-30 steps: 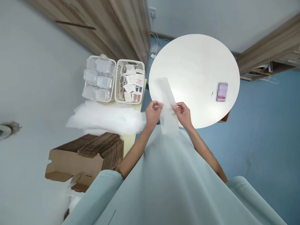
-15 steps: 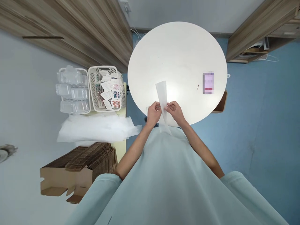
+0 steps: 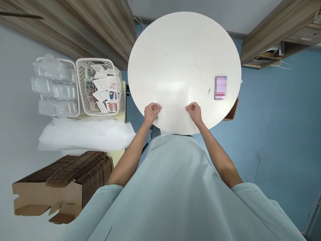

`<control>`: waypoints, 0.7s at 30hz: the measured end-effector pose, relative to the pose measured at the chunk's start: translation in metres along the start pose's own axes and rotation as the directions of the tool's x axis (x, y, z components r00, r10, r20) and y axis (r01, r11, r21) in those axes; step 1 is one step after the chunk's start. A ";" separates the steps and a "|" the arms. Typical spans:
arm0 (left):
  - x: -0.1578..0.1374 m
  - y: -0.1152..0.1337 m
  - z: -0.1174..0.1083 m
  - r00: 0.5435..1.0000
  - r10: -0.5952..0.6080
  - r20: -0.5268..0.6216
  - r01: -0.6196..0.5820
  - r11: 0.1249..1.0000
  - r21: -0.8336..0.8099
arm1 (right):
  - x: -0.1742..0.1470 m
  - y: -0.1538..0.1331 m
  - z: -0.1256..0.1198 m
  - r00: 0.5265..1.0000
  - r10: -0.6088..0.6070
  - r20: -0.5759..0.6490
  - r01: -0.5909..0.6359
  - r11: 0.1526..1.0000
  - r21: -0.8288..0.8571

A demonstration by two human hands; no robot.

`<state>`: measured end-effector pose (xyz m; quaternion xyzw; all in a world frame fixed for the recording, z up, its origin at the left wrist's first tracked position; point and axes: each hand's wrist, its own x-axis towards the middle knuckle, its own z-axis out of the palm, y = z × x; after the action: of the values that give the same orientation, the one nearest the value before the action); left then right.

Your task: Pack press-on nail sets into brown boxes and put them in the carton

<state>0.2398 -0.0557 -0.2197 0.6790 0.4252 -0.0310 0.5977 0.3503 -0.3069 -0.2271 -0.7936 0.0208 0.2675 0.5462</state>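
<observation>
Left hand (image 3: 152, 112) has thumb and fingertips pinched together on the left edge of a thin, see-through white sheet (image 3: 173, 112), other fingers loosely curled. Right hand (image 3: 194, 111) is doing pretty much the same on the right edge, so the sheet's spread flat-ish between them. It's over the near side of the round white table (image 3: 185, 40), with its bottom end poking a bit past the rim. Can't really tell how much of it touches the tabletop.

Further right on the table there's a purple pack (image 3: 220, 87), all pixelated. Off to the left: a pile of white sheets (image 3: 82, 135), a stack of folded cardboard (image 3: 47, 197) nearer the person, and two baskets side by side beyond, one with little cards (image 3: 101, 83), the other with clear tubs (image 3: 56, 90).
</observation>
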 end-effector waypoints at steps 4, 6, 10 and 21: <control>0.023 -0.007 0.003 0.999 -0.047 -0.027 0.048 0.998 0.051 | 0.019 0.012 0.000 1.000 0.014 -0.023 -0.017 0.992 -0.128; 0.031 -0.009 0.002 0.998 -0.049 -0.037 0.053 0.992 0.118 | 0.027 0.015 0.003 0.999 0.031 -0.028 -0.035 0.984 -0.177; 0.033 -0.017 -0.014 0.996 0.083 0.017 -0.084 0.935 0.345 | 0.038 0.020 0.011 0.997 0.075 -0.028 -0.080 0.966 -0.246; -0.013 -0.060 -0.039 0.899 0.132 0.417 -0.422 0.509 0.750 | 0.053 0.031 0.008 0.995 0.054 -0.080 -0.076 0.948 -0.309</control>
<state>0.1764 -0.0348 -0.2485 0.9243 0.1460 -0.2341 0.2637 0.3823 -0.2985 -0.2800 -0.8776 0.0237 0.2572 0.4038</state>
